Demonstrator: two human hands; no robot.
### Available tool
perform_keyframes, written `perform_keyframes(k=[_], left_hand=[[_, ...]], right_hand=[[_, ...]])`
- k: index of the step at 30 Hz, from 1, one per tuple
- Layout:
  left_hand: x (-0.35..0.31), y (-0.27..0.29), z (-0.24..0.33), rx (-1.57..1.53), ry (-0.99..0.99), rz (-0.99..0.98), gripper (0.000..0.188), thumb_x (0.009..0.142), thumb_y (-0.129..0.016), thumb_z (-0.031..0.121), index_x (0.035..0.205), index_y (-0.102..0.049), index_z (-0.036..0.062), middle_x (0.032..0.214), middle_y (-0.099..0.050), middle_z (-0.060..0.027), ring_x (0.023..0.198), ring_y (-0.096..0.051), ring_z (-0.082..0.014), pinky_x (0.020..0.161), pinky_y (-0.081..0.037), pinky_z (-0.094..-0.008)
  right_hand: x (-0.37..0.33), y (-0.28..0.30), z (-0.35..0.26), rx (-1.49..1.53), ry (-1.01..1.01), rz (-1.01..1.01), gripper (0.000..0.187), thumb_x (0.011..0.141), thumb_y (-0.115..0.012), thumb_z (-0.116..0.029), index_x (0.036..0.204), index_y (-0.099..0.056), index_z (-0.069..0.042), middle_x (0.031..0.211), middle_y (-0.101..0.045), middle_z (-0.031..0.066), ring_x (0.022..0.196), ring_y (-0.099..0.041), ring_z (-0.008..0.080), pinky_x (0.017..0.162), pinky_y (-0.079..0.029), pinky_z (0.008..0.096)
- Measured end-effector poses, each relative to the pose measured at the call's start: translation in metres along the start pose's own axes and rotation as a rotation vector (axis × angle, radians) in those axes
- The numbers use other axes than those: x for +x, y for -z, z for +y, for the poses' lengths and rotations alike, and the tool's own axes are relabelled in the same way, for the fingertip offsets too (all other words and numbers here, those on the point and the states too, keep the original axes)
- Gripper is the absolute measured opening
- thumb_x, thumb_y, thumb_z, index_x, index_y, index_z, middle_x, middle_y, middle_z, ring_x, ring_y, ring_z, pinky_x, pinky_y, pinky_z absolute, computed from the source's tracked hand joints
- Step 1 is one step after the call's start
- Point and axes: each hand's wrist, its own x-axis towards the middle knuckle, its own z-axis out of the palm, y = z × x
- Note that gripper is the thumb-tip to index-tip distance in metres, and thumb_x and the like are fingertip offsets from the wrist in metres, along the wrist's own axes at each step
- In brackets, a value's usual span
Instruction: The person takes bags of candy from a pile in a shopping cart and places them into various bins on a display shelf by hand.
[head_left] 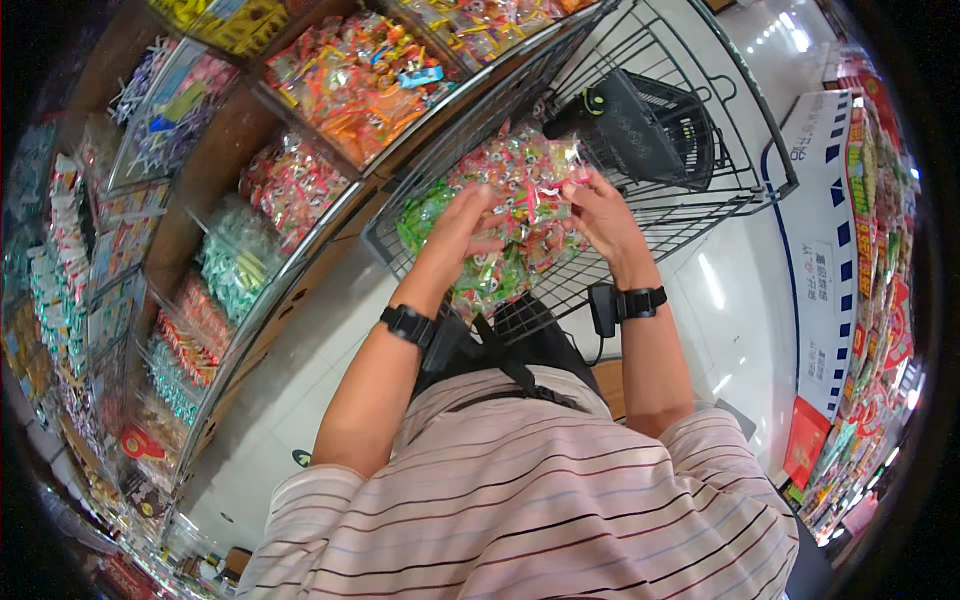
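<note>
A wire shopping cart (700, 212) stands in front of me, with a heap of small wrapped candies (520, 160) in red, white and green wrappers lying in its near part. Above that heap my right hand (612, 225) is closed in a pinch on a clear-and-pink wrapped candy (548, 190). My left hand (458, 232) is over the left side of the heap, fingers apart, with nothing visible gripped in it. Green-wrapped candies (425, 212) lie beside it. Parts of the heap are hidden under both hands.
A black plastic basket (650, 130) sits in the cart's far part. Along the left runs a wooden display with bins of orange-wrapped candies (350, 75), red-wrapped candies (290, 185) and teal-wrapped candies (240, 250). On the right stands a white display panel (815, 250) with packaged goods behind it.
</note>
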Motion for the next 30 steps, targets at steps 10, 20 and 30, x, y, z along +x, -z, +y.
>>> perform_keyframes(k=[10,20,30], left_hand=[[-0.022,-0.007,0.033,-0.403,0.040,-0.376,0.073,0.098,-0.049,0.060,0.143,-0.041,0.0033,0.132,-0.054,-0.0149,0.116,-0.060,-0.0254,0.087,-0.058,-0.0442],[-0.036,0.017,0.029,-0.441,-0.061,-0.363,0.032,0.102,-0.055,0.033,0.120,-0.058,0.0070,0.109,-0.066,-0.0072,0.099,-0.066,-0.0181,0.088,-0.057,-0.0371],[-0.056,0.031,0.039,-0.702,-0.074,-0.374,0.032,0.102,-0.053,0.028,0.121,-0.059,0.0037,0.116,-0.069,-0.0116,0.106,-0.067,-0.0248,0.095,-0.054,-0.0434]], right_hand=[[-0.059,-0.087,-0.023,-0.193,-0.010,-0.204,0.030,0.091,-0.070,-0.014,0.117,-0.056,-0.005,0.100,-0.067,0.0044,0.075,-0.065,0.0133,0.055,-0.050,0.0261],[-0.077,-0.128,-0.019,-0.563,0.115,-0.196,0.025,0.089,-0.071,-0.017,0.111,-0.062,-0.007,0.082,-0.065,0.0005,0.059,-0.063,0.0100,0.050,-0.043,0.0219],[-0.094,-0.148,-0.017,-0.448,0.211,-0.115,0.030,0.090,-0.068,-0.014,0.119,-0.061,-0.008,0.090,-0.067,0.0013,0.063,-0.064,0.0098,0.051,-0.043,0.0212]])
